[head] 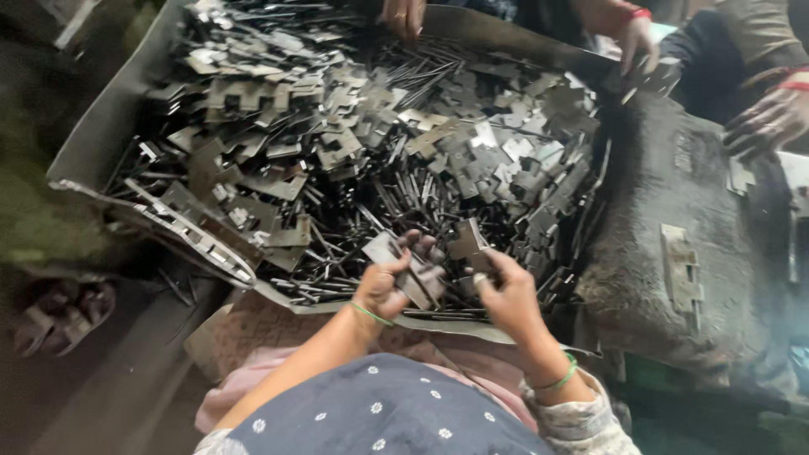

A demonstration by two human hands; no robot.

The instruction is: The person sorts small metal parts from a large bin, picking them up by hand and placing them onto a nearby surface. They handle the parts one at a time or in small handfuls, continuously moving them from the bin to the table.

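Your left hand (383, 286) fingers clench a flat metal plate (404, 268) — right hand (506, 291) pinches another metal piece (468, 243) — over the heaped tray (101, 126).

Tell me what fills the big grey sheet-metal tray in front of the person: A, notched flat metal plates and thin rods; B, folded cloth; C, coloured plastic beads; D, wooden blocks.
A: the grey sheet-metal tray is heaped with notched flat metal plates and thin rods; the left hand and right hand each hold such pieces.
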